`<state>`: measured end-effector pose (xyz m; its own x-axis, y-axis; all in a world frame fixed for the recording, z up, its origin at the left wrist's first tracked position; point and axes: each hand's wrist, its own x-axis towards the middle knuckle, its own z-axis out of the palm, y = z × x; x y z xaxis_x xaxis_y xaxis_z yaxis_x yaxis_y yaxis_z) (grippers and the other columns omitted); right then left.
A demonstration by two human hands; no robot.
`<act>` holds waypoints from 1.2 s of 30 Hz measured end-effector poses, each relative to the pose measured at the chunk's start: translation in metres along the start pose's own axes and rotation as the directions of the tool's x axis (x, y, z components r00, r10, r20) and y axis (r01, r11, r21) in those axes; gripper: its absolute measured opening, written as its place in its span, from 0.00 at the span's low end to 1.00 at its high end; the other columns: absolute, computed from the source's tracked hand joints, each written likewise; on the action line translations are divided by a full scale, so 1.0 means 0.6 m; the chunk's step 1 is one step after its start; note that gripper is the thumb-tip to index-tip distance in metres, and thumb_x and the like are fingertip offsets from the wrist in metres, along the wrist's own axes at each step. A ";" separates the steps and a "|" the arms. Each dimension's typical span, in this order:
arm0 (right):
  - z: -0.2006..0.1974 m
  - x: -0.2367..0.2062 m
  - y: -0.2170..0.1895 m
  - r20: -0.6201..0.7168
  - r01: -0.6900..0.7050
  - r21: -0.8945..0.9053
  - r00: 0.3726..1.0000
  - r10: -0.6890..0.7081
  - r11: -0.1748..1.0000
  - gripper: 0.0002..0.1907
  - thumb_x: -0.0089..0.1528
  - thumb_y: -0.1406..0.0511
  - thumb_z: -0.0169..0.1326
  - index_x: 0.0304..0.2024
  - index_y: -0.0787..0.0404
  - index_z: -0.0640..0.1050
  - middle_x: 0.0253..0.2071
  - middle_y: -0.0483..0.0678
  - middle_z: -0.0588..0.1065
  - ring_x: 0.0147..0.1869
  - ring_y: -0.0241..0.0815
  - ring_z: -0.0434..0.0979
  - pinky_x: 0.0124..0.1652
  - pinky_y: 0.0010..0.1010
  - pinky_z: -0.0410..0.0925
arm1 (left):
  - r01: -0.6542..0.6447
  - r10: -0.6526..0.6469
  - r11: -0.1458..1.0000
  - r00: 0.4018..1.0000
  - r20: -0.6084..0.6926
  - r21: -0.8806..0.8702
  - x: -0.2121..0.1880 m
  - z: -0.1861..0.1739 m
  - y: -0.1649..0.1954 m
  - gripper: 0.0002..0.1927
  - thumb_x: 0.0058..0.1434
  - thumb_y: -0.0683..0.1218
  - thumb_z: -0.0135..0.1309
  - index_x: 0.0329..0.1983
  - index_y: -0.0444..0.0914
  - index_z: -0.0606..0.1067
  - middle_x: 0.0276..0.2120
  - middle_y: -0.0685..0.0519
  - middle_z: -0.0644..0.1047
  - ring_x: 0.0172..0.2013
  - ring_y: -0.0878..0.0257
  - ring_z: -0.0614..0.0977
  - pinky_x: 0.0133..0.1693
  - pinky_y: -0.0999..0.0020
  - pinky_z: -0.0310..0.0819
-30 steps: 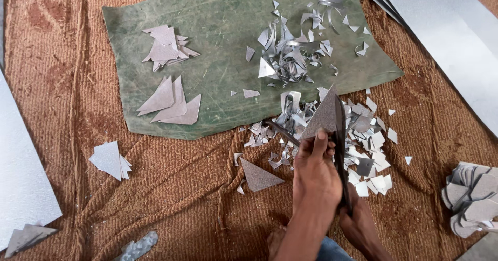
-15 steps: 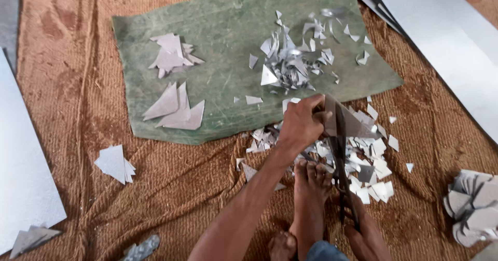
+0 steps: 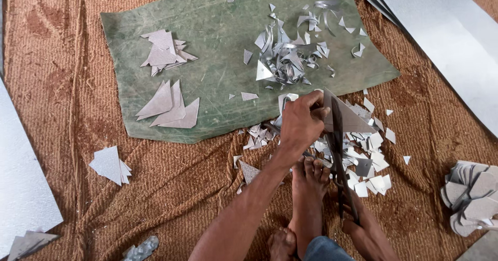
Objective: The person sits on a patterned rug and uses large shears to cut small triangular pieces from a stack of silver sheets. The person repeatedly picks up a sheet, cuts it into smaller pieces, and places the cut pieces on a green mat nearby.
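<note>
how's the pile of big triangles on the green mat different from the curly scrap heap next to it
The pile of big triangles holds a few large, flat, pointed pieces overlapping neatly. The curly scrap heap holds many small bits and curled strips, tangled and scattered wide. The triangles look dull grey; the scrap heap glints brighter in places. Both are thin grey sheet offcuts lying on the green mat.

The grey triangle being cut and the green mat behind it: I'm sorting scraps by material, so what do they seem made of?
The grey triangle looks like thin sheet metal, matte grey: it holds stiff edges, and nearby offcuts curl shiny. The green mat looks like worn rubber or leather, scuffed and dull; I can't tell which.
</note>
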<state>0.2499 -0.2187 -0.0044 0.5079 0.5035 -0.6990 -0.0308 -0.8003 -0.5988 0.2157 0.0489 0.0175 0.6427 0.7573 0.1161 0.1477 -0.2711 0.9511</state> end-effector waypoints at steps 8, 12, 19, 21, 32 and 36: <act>-0.002 -0.013 -0.011 -0.020 -0.071 0.035 0.997 0.072 0.997 0.51 0.48 0.67 0.50 0.75 0.46 0.54 0.73 0.52 0.62 0.78 0.53 0.57 0.70 0.48 0.55 | -0.067 0.074 0.996 0.990 -0.121 0.060 -0.012 0.000 0.009 0.11 0.57 0.36 0.60 0.26 0.35 0.68 0.18 0.48 0.75 0.18 0.54 0.77 0.27 0.55 0.67; 0.001 0.010 0.011 -0.027 0.062 -0.053 0.998 -0.064 0.997 0.46 0.49 0.66 0.49 0.72 0.48 0.60 0.66 0.56 0.71 0.69 0.55 0.69 0.64 0.52 0.63 | -0.077 0.082 0.996 0.989 -0.120 0.046 -0.013 -0.003 0.013 0.11 0.58 0.35 0.60 0.27 0.34 0.68 0.18 0.48 0.75 0.17 0.56 0.76 0.27 0.56 0.67; 0.022 0.063 0.048 -0.084 0.061 -0.314 0.992 -0.092 0.947 0.15 0.71 0.57 0.39 0.52 0.54 0.73 0.26 0.51 0.71 0.22 0.41 0.59 0.26 0.43 0.62 | -0.076 0.079 0.997 0.992 -0.096 0.026 -0.022 -0.008 0.018 0.13 0.50 0.28 0.53 0.37 0.33 0.76 0.31 0.44 0.84 0.29 0.56 0.87 0.33 0.58 0.79; 0.019 0.064 0.048 -0.070 0.088 -0.330 0.991 -0.117 0.940 0.15 0.70 0.58 0.39 0.53 0.55 0.73 0.26 0.50 0.72 0.21 0.41 0.59 0.25 0.44 0.62 | -0.046 0.047 0.999 0.996 -0.077 0.021 -0.022 -0.008 0.020 0.12 0.52 0.28 0.52 0.37 0.32 0.76 0.32 0.44 0.85 0.30 0.55 0.88 0.34 0.58 0.80; 0.003 0.006 0.003 -0.088 0.114 -0.305 0.985 -0.147 0.946 0.41 0.52 0.74 0.46 0.71 0.57 0.60 0.58 0.62 0.77 0.59 0.62 0.79 0.61 0.58 0.69 | 0.014 -0.014 1.000 1.000 -0.013 0.025 -0.040 -0.001 0.019 0.14 0.54 0.30 0.56 0.44 0.30 0.78 0.33 0.41 0.84 0.32 0.52 0.88 0.33 0.56 0.79; 0.009 0.007 -0.008 -0.091 0.073 -0.313 0.990 -0.106 0.947 0.40 0.60 0.74 0.45 0.76 0.53 0.57 0.59 0.60 0.76 0.41 0.52 0.81 0.41 0.50 0.77 | 0.040 -0.040 0.997 0.999 0.006 -0.060 -0.031 0.001 0.016 0.26 0.50 0.27 0.52 0.55 0.30 0.76 0.38 0.40 0.84 0.35 0.53 0.88 0.35 0.61 0.85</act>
<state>0.2478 -0.2110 -0.0063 0.5841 0.5539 -0.5933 0.2770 -0.8232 -0.4956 0.2055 0.0317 0.0244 0.6409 0.7638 0.0764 0.1283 -0.2048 0.9704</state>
